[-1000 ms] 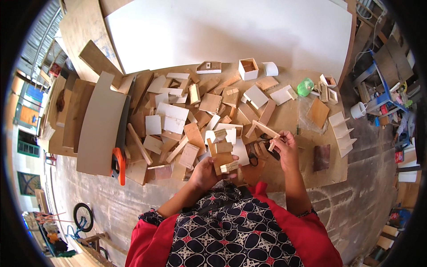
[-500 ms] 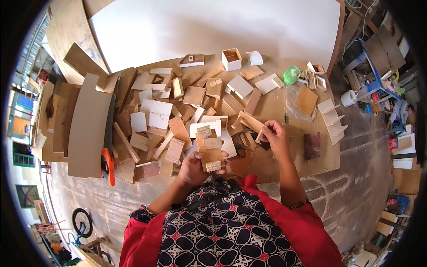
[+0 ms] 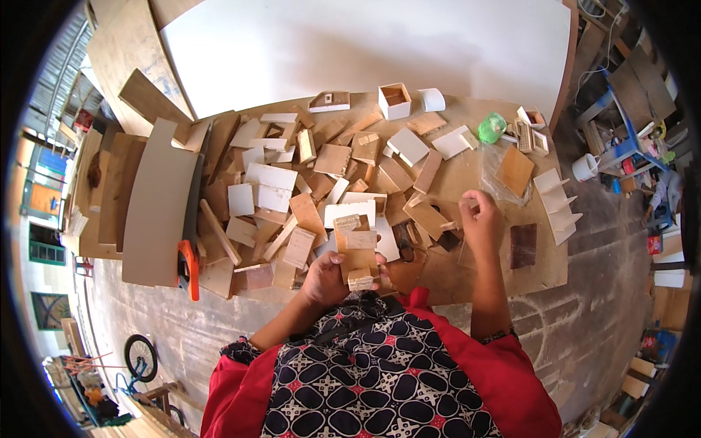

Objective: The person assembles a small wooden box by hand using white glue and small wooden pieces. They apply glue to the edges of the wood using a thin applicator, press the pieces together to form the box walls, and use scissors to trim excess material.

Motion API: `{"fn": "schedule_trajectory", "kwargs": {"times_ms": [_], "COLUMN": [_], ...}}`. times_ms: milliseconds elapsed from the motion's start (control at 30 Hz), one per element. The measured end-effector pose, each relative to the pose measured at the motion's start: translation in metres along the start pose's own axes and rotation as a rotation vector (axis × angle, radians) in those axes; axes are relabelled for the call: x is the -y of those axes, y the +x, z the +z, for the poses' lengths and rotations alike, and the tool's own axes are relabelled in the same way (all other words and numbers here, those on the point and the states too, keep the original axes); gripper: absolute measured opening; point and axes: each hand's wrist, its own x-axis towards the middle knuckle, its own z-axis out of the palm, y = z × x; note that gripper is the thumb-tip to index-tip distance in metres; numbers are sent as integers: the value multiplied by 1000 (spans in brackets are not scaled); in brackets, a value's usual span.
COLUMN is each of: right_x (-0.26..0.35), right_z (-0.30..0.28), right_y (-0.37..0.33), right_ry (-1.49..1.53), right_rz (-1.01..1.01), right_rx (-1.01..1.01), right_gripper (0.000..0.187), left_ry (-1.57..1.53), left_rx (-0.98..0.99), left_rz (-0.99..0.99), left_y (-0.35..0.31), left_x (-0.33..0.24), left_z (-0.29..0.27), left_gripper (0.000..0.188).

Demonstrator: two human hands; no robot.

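Near my body, my left hand (image 3: 326,280) grips a small wooden block assembly (image 3: 358,257), a flat tan board with smaller blocks on it. Its thumb lies along the left edge, with fingertips showing at the right. My right hand (image 3: 482,223) hovers over the table on the right, its fingers loosely curled and no object visible in them. Left of it, a long wooden offcut with short end pieces (image 3: 426,217) rests on the pile, apart from the fingers. A white board (image 3: 350,212) lies just beyond the block assembly.
Mixed wood offcuts (image 3: 335,159) cover the left and middle of the table. A saw with an orange handle (image 3: 188,270) is at the left edge. Farther right are a green ball-like bundle (image 3: 492,128), a dark brown plate (image 3: 523,245) and a white slotted rack (image 3: 556,207).
My right hand has let go of the long wooden offcut, which now lies on the pile. The whole view has shifted slightly. My left hand still holds the block assembly.
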Motion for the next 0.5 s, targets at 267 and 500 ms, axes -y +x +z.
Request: {"fn": "schedule_trajectory", "kwargs": {"times_ms": [267, 500], "right_x": [87, 80], "right_z": [-2, 20], "right_y": [-13, -25], "right_ry": [494, 363], "right_rz": [-390, -375], "right_rx": [447, 533], "right_gripper": [30, 37], "left_ry": [90, 166], "left_rx": [-82, -87], "left_rz": [-53, -91], "left_y": [5, 2], "left_x": [3, 3], "left_z": [7, 1], "left_gripper": [69, 67]}}
